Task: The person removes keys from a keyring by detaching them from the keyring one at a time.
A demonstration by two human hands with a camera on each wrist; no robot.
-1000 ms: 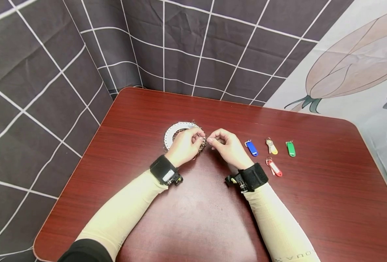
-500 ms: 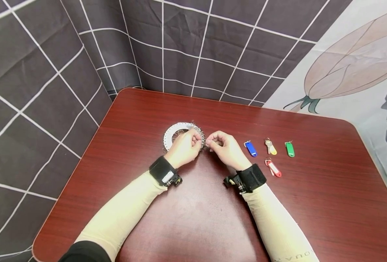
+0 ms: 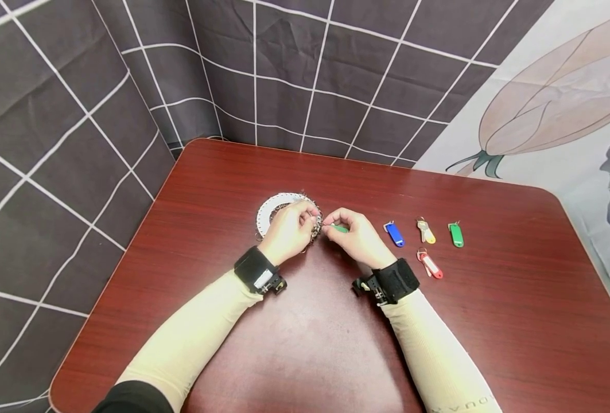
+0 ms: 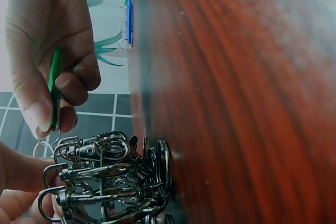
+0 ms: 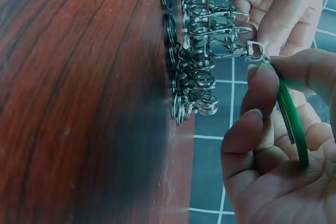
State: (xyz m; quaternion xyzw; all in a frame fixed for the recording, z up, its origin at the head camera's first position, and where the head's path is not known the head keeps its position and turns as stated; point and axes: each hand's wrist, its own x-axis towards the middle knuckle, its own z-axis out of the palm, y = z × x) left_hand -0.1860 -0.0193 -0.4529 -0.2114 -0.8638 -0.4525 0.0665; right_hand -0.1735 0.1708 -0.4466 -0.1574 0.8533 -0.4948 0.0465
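Note:
A bunch of metal clasps [image 3: 315,226] hangs from a white ring card [image 3: 267,210] on the red-brown table [image 3: 305,321]. My left hand [image 3: 309,220] grips this bunch; the clasps [image 4: 105,177] fill the bottom of the left wrist view. Just to its right, my right hand [image 3: 331,227] pinches a green key tag [image 3: 340,228] between thumb and forefinger. In the right wrist view the green tag [image 5: 294,124] has its small ring end at one clasp of the bunch [image 5: 202,51]. In the left wrist view the tag [image 4: 53,90] stands edge-on in the fingers.
To the right of my hands lie a blue tag [image 3: 394,234], a yellow tag [image 3: 427,231], a second green tag [image 3: 455,234] and a red tag [image 3: 431,265]. Dark grid-patterned cloth hangs behind and left of the table.
Both hands stayed at the clasp bunch and shifted slightly left. The green tag now shows between my right fingers, where it was hidden before.

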